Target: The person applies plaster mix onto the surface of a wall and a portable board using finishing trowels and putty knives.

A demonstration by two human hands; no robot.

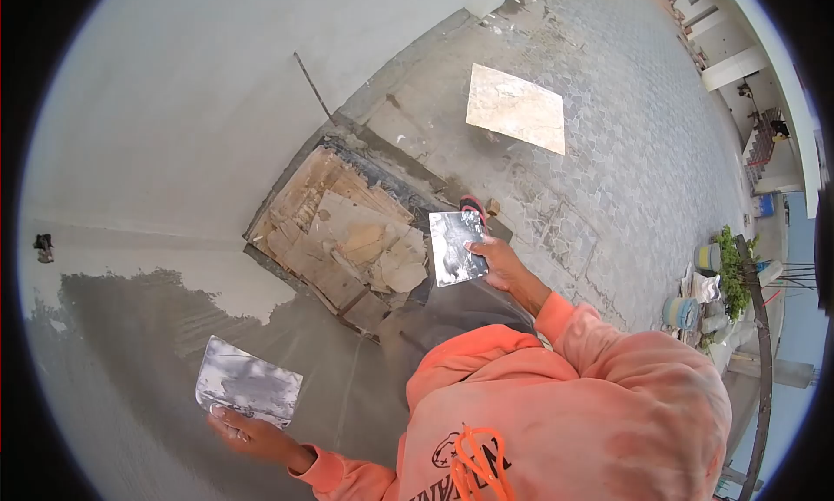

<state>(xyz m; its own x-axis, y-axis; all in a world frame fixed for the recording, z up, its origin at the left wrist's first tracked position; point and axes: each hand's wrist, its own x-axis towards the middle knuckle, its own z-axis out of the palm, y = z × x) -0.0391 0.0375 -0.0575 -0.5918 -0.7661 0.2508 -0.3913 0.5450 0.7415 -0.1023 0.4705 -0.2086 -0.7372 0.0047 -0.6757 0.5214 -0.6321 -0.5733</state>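
Note:
My left hand (246,433) is closed on the lower edge of a flat rectangular putty blade (248,384), shiny and smeared with white. It is in front of the wall (174,162), near a darker grey, damp-looking patch (130,345) with a ragged upper edge. My right hand (501,264) grips a second putty blade (452,245) by its side, thumb on the face. White and dark smears mark this blade, which is above my legs and apart from the wall. A sandalled foot (472,206) partly shows behind it.
Worn, peeling boards (347,232) lie beside the wall. A pale square sheet (517,108) is over the patterned paving (625,154). A thin rod (313,88) sticks out at the wall. Buckets (680,313) and a green plant (735,271) stand at the right.

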